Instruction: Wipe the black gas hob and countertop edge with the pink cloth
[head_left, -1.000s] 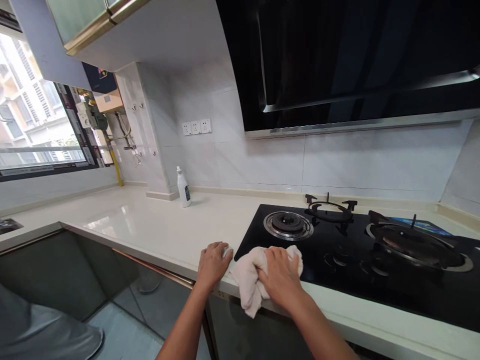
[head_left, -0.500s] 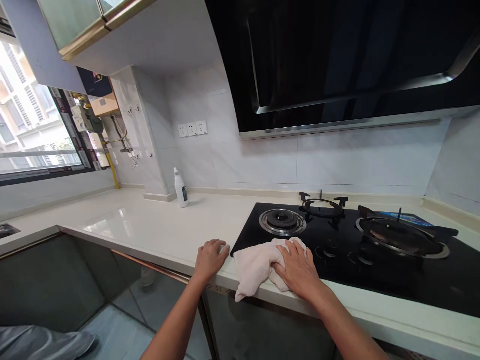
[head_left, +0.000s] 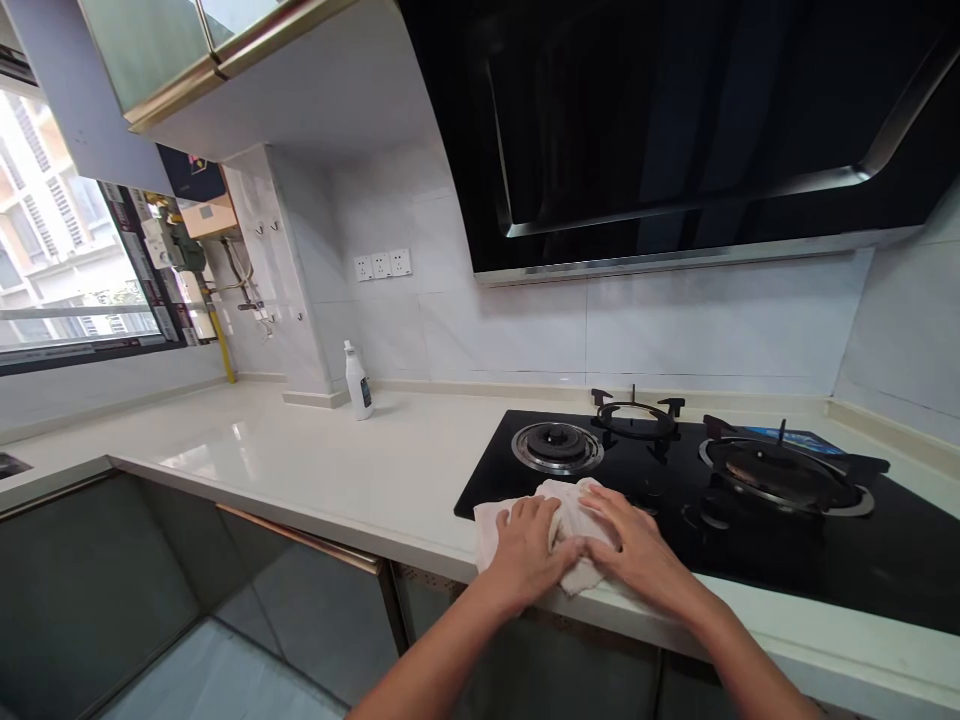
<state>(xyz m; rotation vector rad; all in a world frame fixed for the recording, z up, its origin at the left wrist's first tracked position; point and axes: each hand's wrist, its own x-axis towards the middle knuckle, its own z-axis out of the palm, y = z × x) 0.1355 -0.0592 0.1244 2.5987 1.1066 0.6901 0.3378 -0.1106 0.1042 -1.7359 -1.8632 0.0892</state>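
A crumpled white cloth lies on the front left corner of the black glass hob, partly over the counter's front edge. My left hand rests on the cloth's left side, fingers curled onto it. My right hand lies on its right side with fingers pressing down on the fabric. The two hands meet over the cloth.
The hob has a bare left burner, a loose pan support behind it and a right burner with its support. A white bottle stands at the back of the pale counter. A black hood hangs overhead.
My left hand has left the counter edge and moved right onto the cloth. The cloth, which hung over the edge, has been gathered up onto the hob corner. My right hand shifted slightly right.
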